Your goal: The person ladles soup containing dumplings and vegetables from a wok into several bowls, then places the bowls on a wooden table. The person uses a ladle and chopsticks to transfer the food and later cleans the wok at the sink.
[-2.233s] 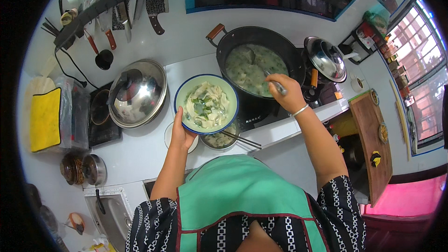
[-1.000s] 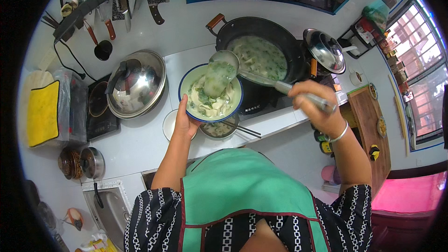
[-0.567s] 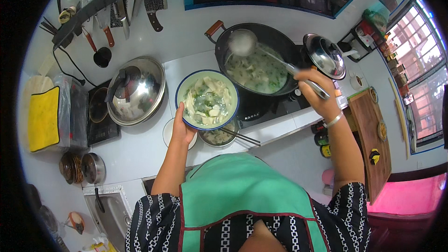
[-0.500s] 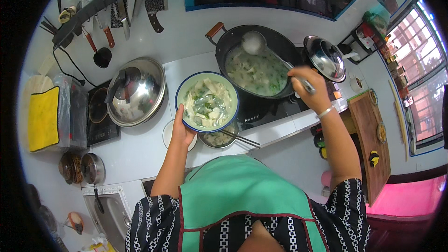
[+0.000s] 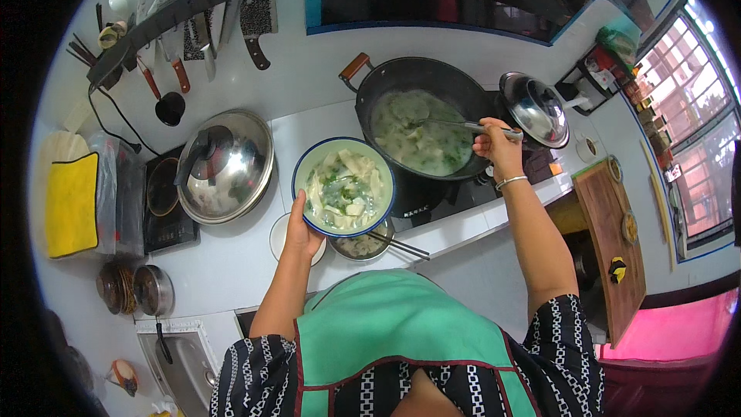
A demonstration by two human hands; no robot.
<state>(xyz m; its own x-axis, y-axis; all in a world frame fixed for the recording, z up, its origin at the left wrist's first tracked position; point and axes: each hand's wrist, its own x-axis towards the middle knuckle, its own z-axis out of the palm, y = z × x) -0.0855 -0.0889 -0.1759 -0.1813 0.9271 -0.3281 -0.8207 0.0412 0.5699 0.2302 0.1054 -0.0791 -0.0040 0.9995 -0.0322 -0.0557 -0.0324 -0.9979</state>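
Note:
My left hand (image 5: 301,233) grips the lower left rim of a pale green bowl (image 5: 302,168) edged in blue. Soup with pale flat pieces and green leaves fills much of it. In my right hand (image 5: 498,148) is the metal handle of a ladle (image 5: 455,124), whose head is sunk in cloudy soup (image 5: 432,150). That soup, with green bits in it, is in a deep black wok (image 5: 386,77) on the cooktop (image 5: 428,205). Below the bowl stand a metal bowl (image 5: 363,247) of food with dark chopsticks (image 5: 401,245) across it and a partly hidden white bowl (image 5: 279,241).
A large domed pan lid (image 5: 239,174) lies left of the bowl. Right of the wok sits a smaller lidded pot (image 5: 540,112). Knives hang from a wall rack (image 5: 177,19). A sink (image 5: 181,355) is at the lower left, a wooden board (image 5: 617,255) at the right.
My right hand has lowered the ladle; its head, raised over the wok before, is now down in the soup. The left hand still holds the bowl. The whole view has shifted slightly.

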